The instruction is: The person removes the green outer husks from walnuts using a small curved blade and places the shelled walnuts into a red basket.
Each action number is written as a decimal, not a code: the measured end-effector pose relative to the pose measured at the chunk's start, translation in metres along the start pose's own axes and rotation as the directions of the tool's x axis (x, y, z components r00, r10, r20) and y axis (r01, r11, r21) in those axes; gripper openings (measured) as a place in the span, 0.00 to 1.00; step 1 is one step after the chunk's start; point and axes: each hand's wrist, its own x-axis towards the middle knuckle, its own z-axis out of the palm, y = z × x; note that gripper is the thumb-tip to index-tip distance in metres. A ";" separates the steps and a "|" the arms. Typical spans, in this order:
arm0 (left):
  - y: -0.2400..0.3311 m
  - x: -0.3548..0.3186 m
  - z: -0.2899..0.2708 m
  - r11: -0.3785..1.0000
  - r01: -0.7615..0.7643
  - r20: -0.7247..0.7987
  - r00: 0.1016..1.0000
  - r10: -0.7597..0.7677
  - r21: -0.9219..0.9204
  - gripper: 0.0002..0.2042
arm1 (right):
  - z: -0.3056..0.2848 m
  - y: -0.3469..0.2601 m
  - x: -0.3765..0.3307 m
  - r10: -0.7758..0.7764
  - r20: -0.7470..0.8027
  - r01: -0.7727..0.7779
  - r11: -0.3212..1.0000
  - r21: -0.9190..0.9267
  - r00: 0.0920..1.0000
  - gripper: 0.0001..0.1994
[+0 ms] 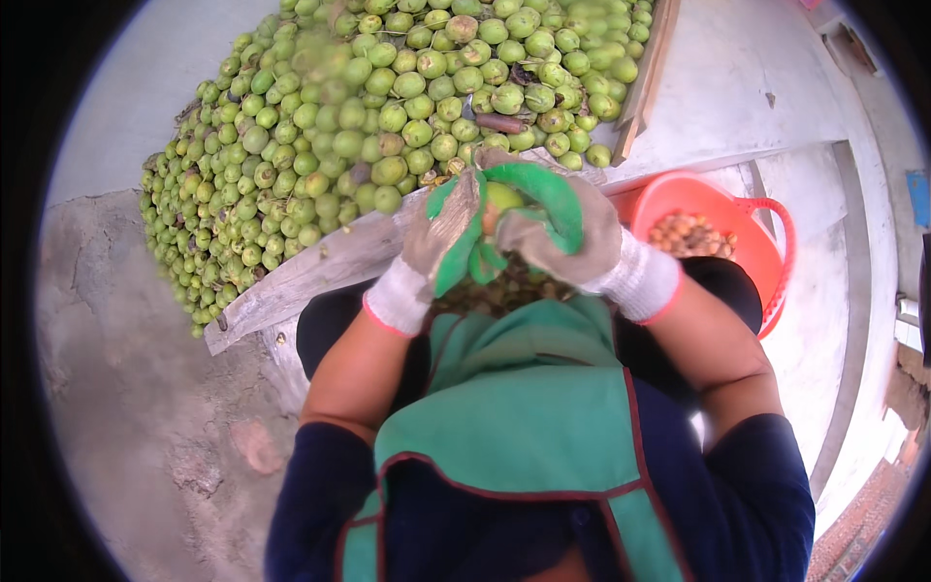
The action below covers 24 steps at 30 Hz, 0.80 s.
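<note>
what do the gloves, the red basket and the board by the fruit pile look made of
Gloves on the left hand and right hand: knit fabric with a green, probably rubbery, coating and ribbed white cuffs. Red basket: likely moulded plastic, smooth with a slight sheen. Board: weathered, unpainted grey wood.

A heap of round green husked fruits (388,116) lies at twelve o'clock, behind a long weathered wooden plank (310,272). A round red plastic basket (766,281) sits at three o'clock, small brown nuts (687,234) in it.

Both gloved hands — left hand (438,238), right hand (558,233) — grip one green fruit (501,197) beside the fruit pile (388,116) and red basket (756,242).
</note>
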 end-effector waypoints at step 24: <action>-0.005 0.005 0.030 0.922 -0.041 -0.079 0.994 0.077 0.384 0.19 | 0.029 0.020 0.027 -0.055 -0.562 -0.195 0.906 -0.375 0.826 0.15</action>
